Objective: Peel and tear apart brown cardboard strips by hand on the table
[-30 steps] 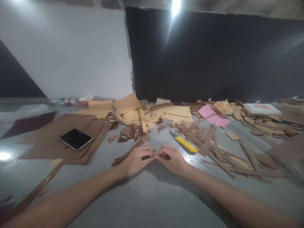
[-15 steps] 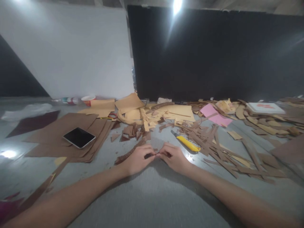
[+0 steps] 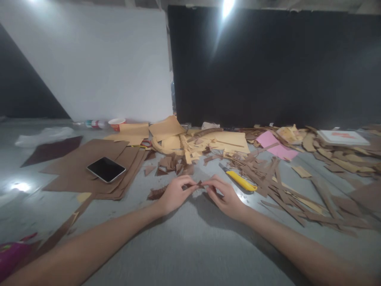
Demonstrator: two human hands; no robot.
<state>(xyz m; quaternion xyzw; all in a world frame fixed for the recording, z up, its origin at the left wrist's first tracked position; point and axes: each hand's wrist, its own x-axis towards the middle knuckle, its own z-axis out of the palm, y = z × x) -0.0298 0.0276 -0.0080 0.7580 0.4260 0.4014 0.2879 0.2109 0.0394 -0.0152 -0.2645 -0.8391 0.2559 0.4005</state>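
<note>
Between my two hands is a small folded scrap of brown paper (image 3: 200,184). My left hand (image 3: 178,194) is closed, pinching it between thumb and forefinger. My right hand (image 3: 225,196) has its fingertips at the scrap's right end, with the thumb bent lower than the forefinger. Partly hidden behind my left hand lies a ridged brown paper strip (image 3: 156,193). Just beyond my right hand rests a yellow utility knife (image 3: 241,181), its blade out and pointing away to the left.
A phone (image 3: 106,169) lies on stacked brown sheets (image 3: 71,163) at left. Cut brown strips (image 3: 278,190) spread across the right, near pink paper (image 3: 276,145). Tan paper pieces (image 3: 229,142), red-handled scissors (image 3: 145,143) and a paper cup (image 3: 117,123) are farther back.
My right hand's fingers have straightened and its thumb has dropped from the forefinger. The brown scrap now shows between the fingertips. The whole view has shifted slightly.
</note>
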